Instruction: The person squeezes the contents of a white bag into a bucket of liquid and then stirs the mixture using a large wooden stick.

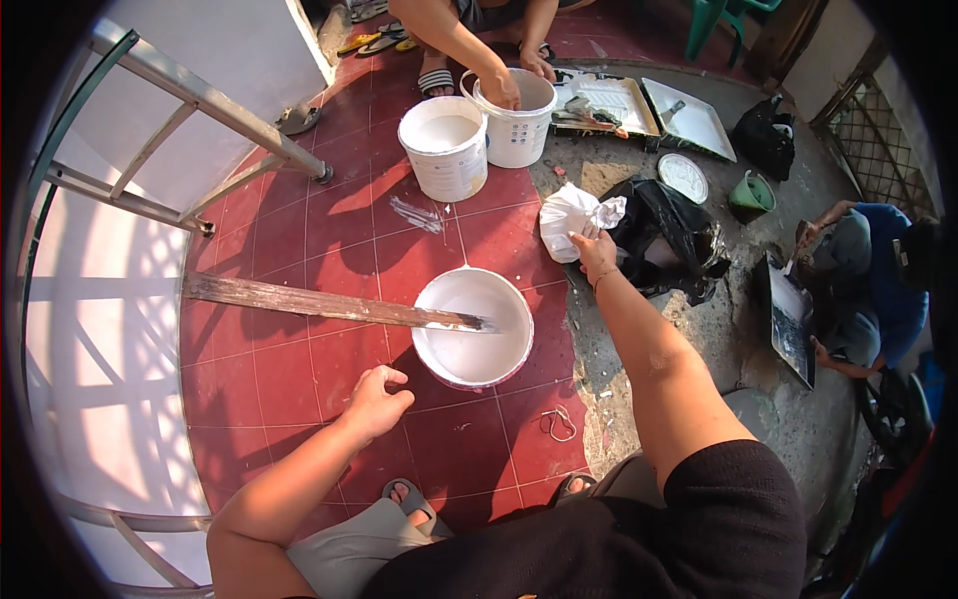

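Reaching forward with the right hand [597, 258], fingers against a crumpled white bag [569, 215], just beside a black plastic bag [654, 232] on gray concrete. Hovering with the left hand [377, 401], loosely curled, over red tiles [284, 379] near an open bucket [526, 304] of white paint, with a wooden plank [319, 300] extending over its rim. Farther off, showing two white buckets [449, 178] side by side, with another person's hand [504, 92] inside one; at right, showing a person in blue [893, 285] with a dark tray [789, 321].
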